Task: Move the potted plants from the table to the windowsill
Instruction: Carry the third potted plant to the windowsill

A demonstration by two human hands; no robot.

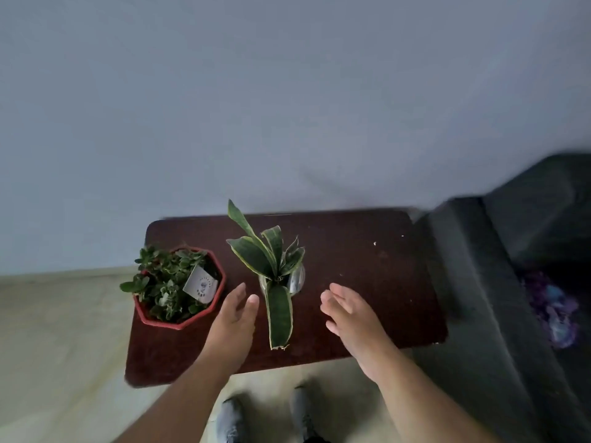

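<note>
Two potted plants stand on a dark red-brown table (pixel 367 282). At the left is a bushy small-leaved plant in a red octagonal pot (pixel 179 322) with a white tag in it. In the middle is a snake plant (pixel 271 266) with long yellow-edged leaves in a clear glass pot (pixel 295 279). My left hand (pixel 235 318) hovers just left of the snake plant, fingers straight, holding nothing. My right hand (pixel 351 314) hovers to the plant's right, fingers relaxed and spread, also holding nothing. Neither hand touches the glass pot. No windowsill is in view.
A plain grey wall rises behind the table. A dark grey sofa (pixel 511 282) abuts the table's right side, with a purple-blue cloth (pixel 556 311) on its seat. Pale floor lies to the left and in front, where my two shoes (pixel 265 417) stand.
</note>
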